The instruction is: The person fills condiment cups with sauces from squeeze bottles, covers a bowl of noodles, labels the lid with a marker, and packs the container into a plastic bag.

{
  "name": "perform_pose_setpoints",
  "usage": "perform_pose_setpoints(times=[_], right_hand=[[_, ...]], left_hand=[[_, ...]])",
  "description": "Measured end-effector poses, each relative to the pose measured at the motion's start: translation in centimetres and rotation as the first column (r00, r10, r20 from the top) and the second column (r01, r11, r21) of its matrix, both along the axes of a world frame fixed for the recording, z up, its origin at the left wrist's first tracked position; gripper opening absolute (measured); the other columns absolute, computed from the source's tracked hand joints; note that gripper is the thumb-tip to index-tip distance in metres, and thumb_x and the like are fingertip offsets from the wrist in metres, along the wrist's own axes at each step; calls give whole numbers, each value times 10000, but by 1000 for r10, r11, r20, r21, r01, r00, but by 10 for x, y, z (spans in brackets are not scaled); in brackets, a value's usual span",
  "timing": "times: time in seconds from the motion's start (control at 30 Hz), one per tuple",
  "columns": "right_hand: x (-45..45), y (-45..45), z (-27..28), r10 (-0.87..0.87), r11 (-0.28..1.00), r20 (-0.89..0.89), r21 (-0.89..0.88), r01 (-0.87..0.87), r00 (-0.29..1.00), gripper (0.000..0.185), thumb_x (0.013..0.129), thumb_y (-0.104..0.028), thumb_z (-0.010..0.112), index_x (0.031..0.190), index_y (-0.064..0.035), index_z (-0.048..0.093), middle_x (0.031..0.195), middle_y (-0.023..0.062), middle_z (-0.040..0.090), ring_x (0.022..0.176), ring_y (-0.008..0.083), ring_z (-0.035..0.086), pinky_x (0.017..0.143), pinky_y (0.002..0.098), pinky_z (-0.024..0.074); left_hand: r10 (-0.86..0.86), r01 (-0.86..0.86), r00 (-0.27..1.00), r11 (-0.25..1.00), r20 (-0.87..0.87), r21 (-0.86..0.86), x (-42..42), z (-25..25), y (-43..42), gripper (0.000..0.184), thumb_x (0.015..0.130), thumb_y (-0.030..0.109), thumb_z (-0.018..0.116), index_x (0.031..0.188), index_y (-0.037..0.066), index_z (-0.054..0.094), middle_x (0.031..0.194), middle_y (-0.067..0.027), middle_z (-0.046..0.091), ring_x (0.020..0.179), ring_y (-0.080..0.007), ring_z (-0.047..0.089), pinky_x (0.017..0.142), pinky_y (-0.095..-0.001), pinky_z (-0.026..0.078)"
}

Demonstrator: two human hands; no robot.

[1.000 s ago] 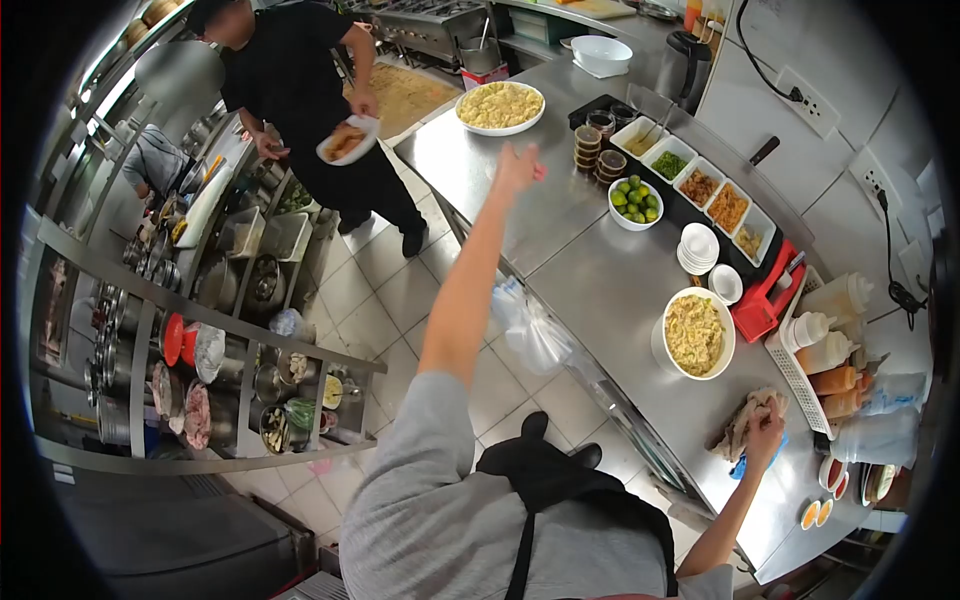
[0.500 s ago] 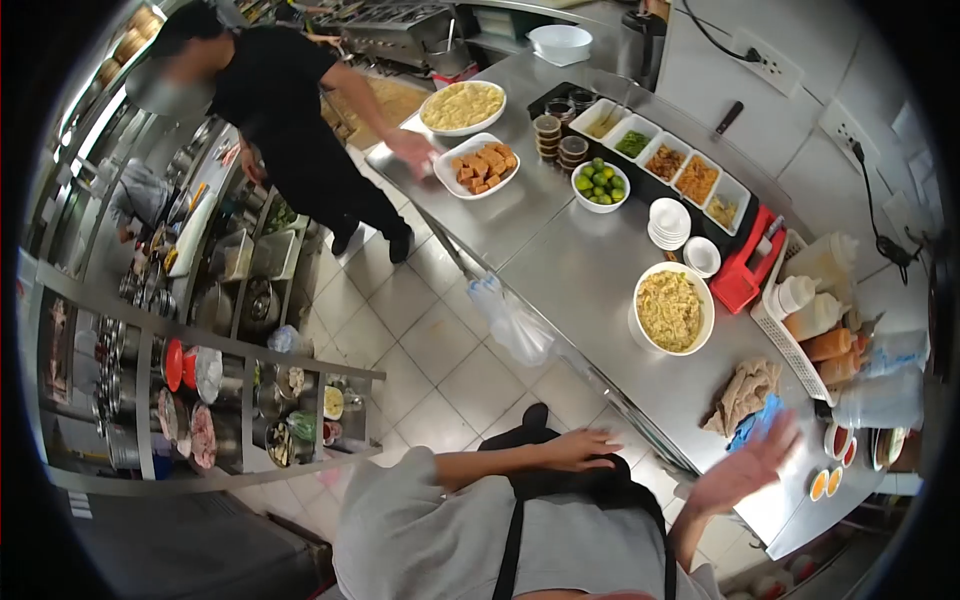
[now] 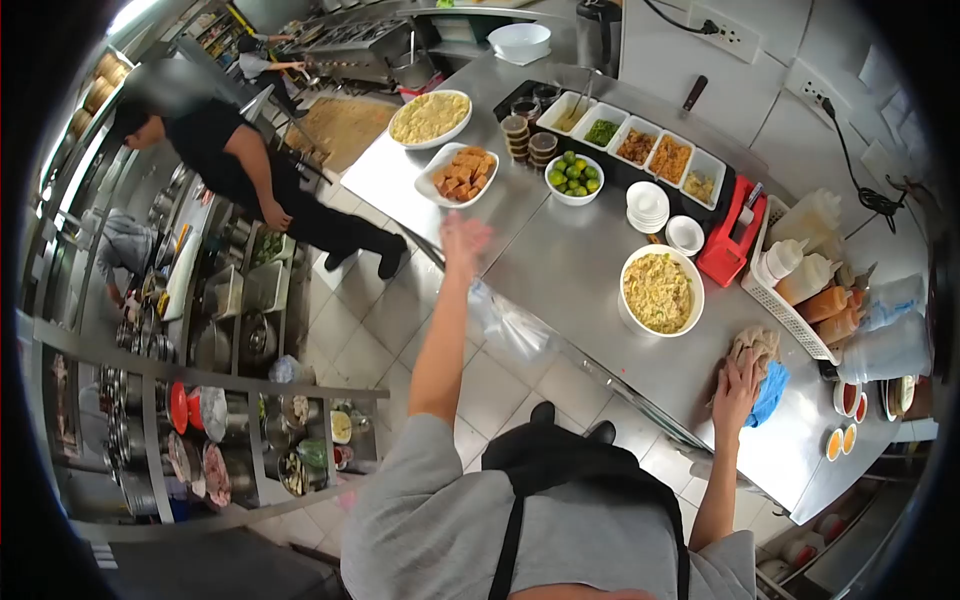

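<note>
Head view: At the steel counter (image 3: 560,265) of a busy kitchen, your L hand (image 3: 467,243) is held out over the near edge, fingers blurred, loosely spread w/ no visible hold, just short of a white dish (image 3: 432,189) of brown cubes (image 3: 464,174). The dish sits near the counter's far L corner, beside a bowl of yellow food (image 3: 430,117). Your R hand (image 3: 735,390) lies on a brown cloth (image 3: 757,345), fingers fairly straight & close together; can't tell if they grip it. A blue cloth (image 3: 768,393) lies right alongside. Btwn your hands, toward the back: a bowl of green citrus (image 3: 574,175), stacked white saucers (image 3: 648,203) & a round bowl of fried rice (image 3: 658,290), approx. mid-counter. Squeeze bottles (image 3: 800,272) stand in a white basket (image 3: 790,310) at R. Across the aisle, a co-worker in black (image 3: 235,165) faces the shelves, clear of the counter.
</note>
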State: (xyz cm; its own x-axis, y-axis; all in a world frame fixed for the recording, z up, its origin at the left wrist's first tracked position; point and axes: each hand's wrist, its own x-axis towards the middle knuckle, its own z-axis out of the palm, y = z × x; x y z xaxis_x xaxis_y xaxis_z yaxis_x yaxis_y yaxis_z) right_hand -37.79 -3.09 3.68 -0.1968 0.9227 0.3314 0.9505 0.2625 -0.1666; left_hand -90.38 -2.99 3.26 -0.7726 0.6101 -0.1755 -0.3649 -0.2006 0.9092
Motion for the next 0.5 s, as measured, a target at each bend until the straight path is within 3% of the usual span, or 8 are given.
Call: perform_pose_setpoints(times=[0.1,0.17,0.23,0.27,0.3,0.37,0.43,0.5], right_hand=[[-2,-10,3,-65,998,-136,9,67,989,368,766,-80,609,1133,-96,587,1325,106,425,1191,336,401,974,439,308],[11,-3,-1,-66,981,-102,176,83,993,301,749,-75,621,1050,-72,612,1161,96,552,1077,323,487,894,406,372],[29,16,12,-88,976,-326,159,147,941,107,777,-80,594,873,-41,620,953,103,618,880,309,541,799,378,418],[39,25,20,-140,935,-357,259,241,924,75,808,-85,573,848,-33,610,904,124,607,812,323,555,765,373,435],[48,29,42,-151,951,-575,138,278,804,120,869,-130,534,902,-28,590,856,119,608,735,258,580,653,341,462],[71,32,75,-343,912,-795,-155,380,500,204,921,-199,474,1040,-47,540,850,91,611,710,162,582,581,291,488],[85,29,101,-223,930,-940,-126,345,257,276,947,-255,418,1153,-76,461,927,75,598,781,119,575,591,274,521],[121,23,108,-176,947,-950,-91,307,260,405,938,-331,434,1271,-111,366,1043,71,560,867,166,597,690,320,541]], left_hand=[[165,-164,986,976,-7,-146,-83,-38,31,512,913,399,440,1247,65,244,892,-147,510,734,-260,592,572,-350,534],[-104,122,992,918,68,-376,-131,-59,44,575,880,450,459,1248,56,260,883,-161,529,680,-271,573,611,-359,548],[-430,455,890,859,150,-237,-154,-71,38,469,908,378,419,1226,45,329,994,-223,541,822,-326,593,711,-412,544],[-471,479,877,872,96,-97,-162,-81,36,370,932,255,373,1222,28,335,994,-244,538,911,-351,579,759,-441,528],[-650,666,707,744,-279,-48,-214,-143,43,323,937,173,332,1219,15,338,987,-253,532,902,-351,570,786,-453,515],[-264,262,964,928,30,-263,-132,-44,29,322,941,176,357,1204,-8,335,913,-221,532,826,-307,561,734,-412,525],[-304,269,951,903,-55,-334,-124,-32,18,313,933,205,417,1141,-21,358,811,-163,547,678,-223,574,613,-328,525],[-282,225,955,889,-88,-399,-109,-17,-1,308,936,233,409,1113,-15,362,804,-152,553,643,-202,572,580,-314,510]])
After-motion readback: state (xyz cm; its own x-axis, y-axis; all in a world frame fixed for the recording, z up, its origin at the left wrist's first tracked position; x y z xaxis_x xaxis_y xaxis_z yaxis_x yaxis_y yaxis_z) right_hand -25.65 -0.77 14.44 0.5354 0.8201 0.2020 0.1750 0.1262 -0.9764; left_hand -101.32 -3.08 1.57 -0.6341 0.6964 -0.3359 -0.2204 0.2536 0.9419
